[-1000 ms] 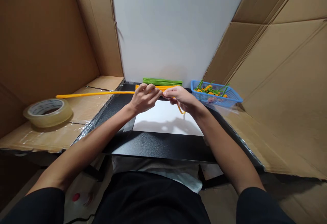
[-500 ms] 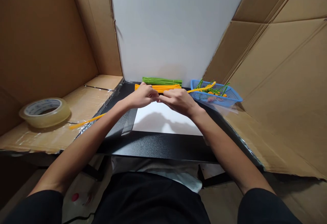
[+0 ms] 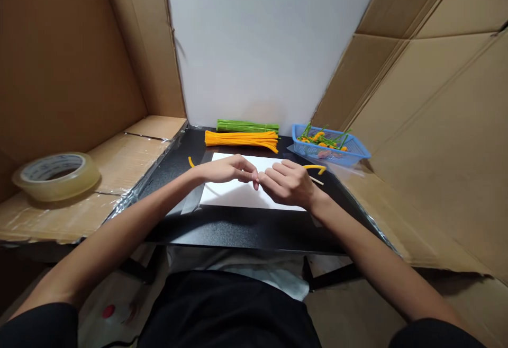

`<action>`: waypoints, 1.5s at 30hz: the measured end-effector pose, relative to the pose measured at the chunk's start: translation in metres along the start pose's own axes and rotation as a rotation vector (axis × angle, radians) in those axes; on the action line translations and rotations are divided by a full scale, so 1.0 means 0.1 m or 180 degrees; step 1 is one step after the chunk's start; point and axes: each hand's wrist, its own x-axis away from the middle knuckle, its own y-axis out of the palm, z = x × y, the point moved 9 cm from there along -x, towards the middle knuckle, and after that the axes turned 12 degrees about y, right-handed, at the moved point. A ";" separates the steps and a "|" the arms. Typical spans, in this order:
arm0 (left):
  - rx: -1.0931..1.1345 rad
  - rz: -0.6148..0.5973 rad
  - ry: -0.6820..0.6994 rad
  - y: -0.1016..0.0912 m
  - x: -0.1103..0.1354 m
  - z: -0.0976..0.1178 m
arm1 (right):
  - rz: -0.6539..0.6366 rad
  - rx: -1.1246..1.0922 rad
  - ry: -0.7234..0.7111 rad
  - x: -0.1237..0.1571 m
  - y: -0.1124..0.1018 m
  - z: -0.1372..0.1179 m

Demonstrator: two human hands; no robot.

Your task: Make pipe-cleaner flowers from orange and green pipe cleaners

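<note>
Over a white sheet (image 3: 222,194), my left hand (image 3: 230,170) and my right hand (image 3: 289,181) meet at the fingertips, both closed in a pinch. They grip a yellow pipe cleaner (image 3: 315,168); its bent end sticks out to the right of my right hand. Another bit of yellow shows just above my left wrist. My fingers hide the middle. A thin pale strip lies by my right hand, its kind unclear. Behind my hands lie a bundle of orange pipe cleaners (image 3: 240,139) and a bundle of green pipe cleaners (image 3: 246,125).
At the back right stands a blue basket (image 3: 351,160) with green and orange pieces in it. A roll of clear tape (image 3: 85,178) rests on the cardboard at left. Cardboard walls (image 3: 436,125) flank the black table (image 3: 230,229) on both sides.
Both hands have come down nearer to me, over the white sheet, uncovering the orange bundle. The long yellow tail no longer shows below my left forearm; a short end shows above the wrist.
</note>
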 end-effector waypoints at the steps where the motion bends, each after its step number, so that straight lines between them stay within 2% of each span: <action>1: 0.0114 -0.0019 0.0023 0.05 -0.02 0.00 | 0.0027 0.0013 0.0055 0.01 -0.04 0.00; 5: 0.0327 -0.0073 0.0100 0.21 -0.06 0.03 | 0.0031 -0.0057 0.0239 0.08 -0.16 -0.01; 11: 0.0297 -0.0021 0.0066 0.45 0.03 0.13 | 0.0024 -0.0243 0.0188 0.13 -0.43 -0.18; 17: 0.1105 -0.0177 -0.0211 0.81 0.21 0.25 | 0.0194 -0.0523 0.0050 0.07 -0.70 -0.41; 21: 0.1361 -0.0288 -0.0269 0.93 0.30 0.34 | 0.0049 -0.0651 0.0078 0.01 -0.78 -0.50; 23: 0.1336 -0.0159 -0.0257 0.94 0.32 0.39 | 0.0106 -0.0753 0.0075 -0.01 -0.84 -0.54; 27: 0.1306 0.0431 -0.0229 0.92 0.39 0.47 | 0.0276 -0.0996 0.0314 -0.04 -0.95 -0.54; 31: 0.0631 0.1014 -0.0060 0.83 0.46 0.58 | 0.0108 -0.1143 0.0716 -0.06 -0.88 -0.50; 35: -0.0549 0.1407 0.0104 0.73 0.51 0.74 | -0.0007 -0.1129 0.1233 -0.05 -0.81 -0.43; 40: -0.2145 0.2207 0.0876 0.65 0.57 1.16 | -0.0244 -0.1292 0.1896 -0.09 -0.78 -0.29; 45: -0.3516 0.2866 0.1417 0.68 0.66 1.44 | -0.0072 -0.1333 0.2469 -0.12 -0.84 -0.12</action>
